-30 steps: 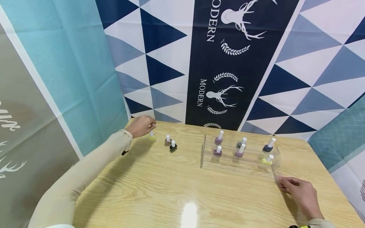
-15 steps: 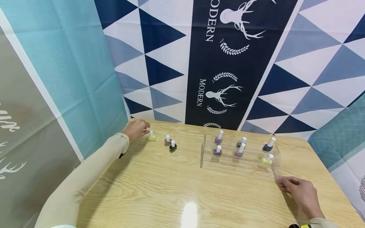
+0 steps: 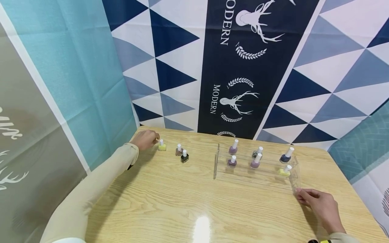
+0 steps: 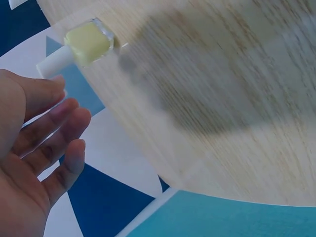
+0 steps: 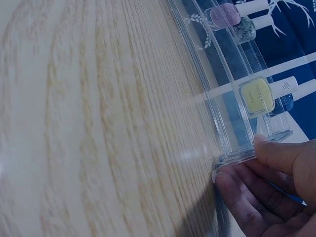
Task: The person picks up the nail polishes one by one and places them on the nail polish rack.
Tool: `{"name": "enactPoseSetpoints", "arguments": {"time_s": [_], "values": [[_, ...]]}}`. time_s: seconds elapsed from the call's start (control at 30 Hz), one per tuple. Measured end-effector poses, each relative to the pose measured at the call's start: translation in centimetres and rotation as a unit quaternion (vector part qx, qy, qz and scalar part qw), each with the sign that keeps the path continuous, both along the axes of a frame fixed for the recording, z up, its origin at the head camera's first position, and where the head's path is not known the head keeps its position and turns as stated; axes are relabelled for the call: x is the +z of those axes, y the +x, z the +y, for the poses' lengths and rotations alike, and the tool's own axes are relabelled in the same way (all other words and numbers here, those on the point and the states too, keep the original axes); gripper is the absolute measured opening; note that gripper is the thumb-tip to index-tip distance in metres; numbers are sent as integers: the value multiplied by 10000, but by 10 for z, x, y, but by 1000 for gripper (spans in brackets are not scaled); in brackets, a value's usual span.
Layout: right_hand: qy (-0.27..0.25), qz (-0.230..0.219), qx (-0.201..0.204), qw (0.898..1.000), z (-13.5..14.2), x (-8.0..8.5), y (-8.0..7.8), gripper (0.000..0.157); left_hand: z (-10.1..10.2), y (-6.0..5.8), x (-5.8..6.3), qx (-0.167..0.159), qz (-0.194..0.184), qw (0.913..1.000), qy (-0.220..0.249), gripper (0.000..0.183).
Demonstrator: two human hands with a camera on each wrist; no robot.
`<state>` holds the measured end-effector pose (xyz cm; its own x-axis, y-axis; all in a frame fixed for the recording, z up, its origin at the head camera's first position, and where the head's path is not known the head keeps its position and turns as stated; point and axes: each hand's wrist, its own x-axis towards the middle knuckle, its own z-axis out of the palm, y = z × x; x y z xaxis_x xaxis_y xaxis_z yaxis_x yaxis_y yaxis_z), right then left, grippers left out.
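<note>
My left hand (image 3: 146, 139) is beside a yellow nail polish bottle (image 3: 162, 147) that stands upright at the table's back left. In the left wrist view its loosely bent fingers (image 4: 66, 163) hold nothing, and the thumb is close to the white cap of the yellow bottle (image 4: 89, 43). A brown bottle (image 3: 179, 152) and a black bottle (image 3: 184, 157) stand nearby. My right hand (image 3: 320, 206) pinches the front right corner of a clear acrylic rack (image 3: 216, 162). Purple, glittery, dark blue and yellow bottles lean on its tiers, including a yellow nail polish bottle (image 5: 257, 96).
The wooden table (image 3: 170, 202) meets patterned cloth hangings (image 3: 179, 67) at its back edge. A teal cloth (image 3: 82, 74) hangs along the left side. Bright light reflects off the tabletop near the front.
My left hand has drawn back left from above the yellow bottle, leaving its white cap in full view. The bottle has stayed in place. My right hand keeps its grip on the rack.
</note>
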<state>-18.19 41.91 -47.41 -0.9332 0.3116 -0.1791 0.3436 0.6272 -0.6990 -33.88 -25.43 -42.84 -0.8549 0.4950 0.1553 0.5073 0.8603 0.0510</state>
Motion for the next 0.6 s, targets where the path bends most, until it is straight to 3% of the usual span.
{"name": "enactPoseSetpoints", "arguments": {"time_s": [0.27,0.5,0.6], "values": [[259,-29,-58,9996,-3,4,0,60,2,-5,-6,45,-25,10000,61,6],[306,-152,-32,9994,-2,2,-2,59,5,-6,-7,-31,-161,9998,132,20],[312,-215,-41,9993,-1,2,-3,59,6,-6,-6,-100,-204,9995,207,17]]}}
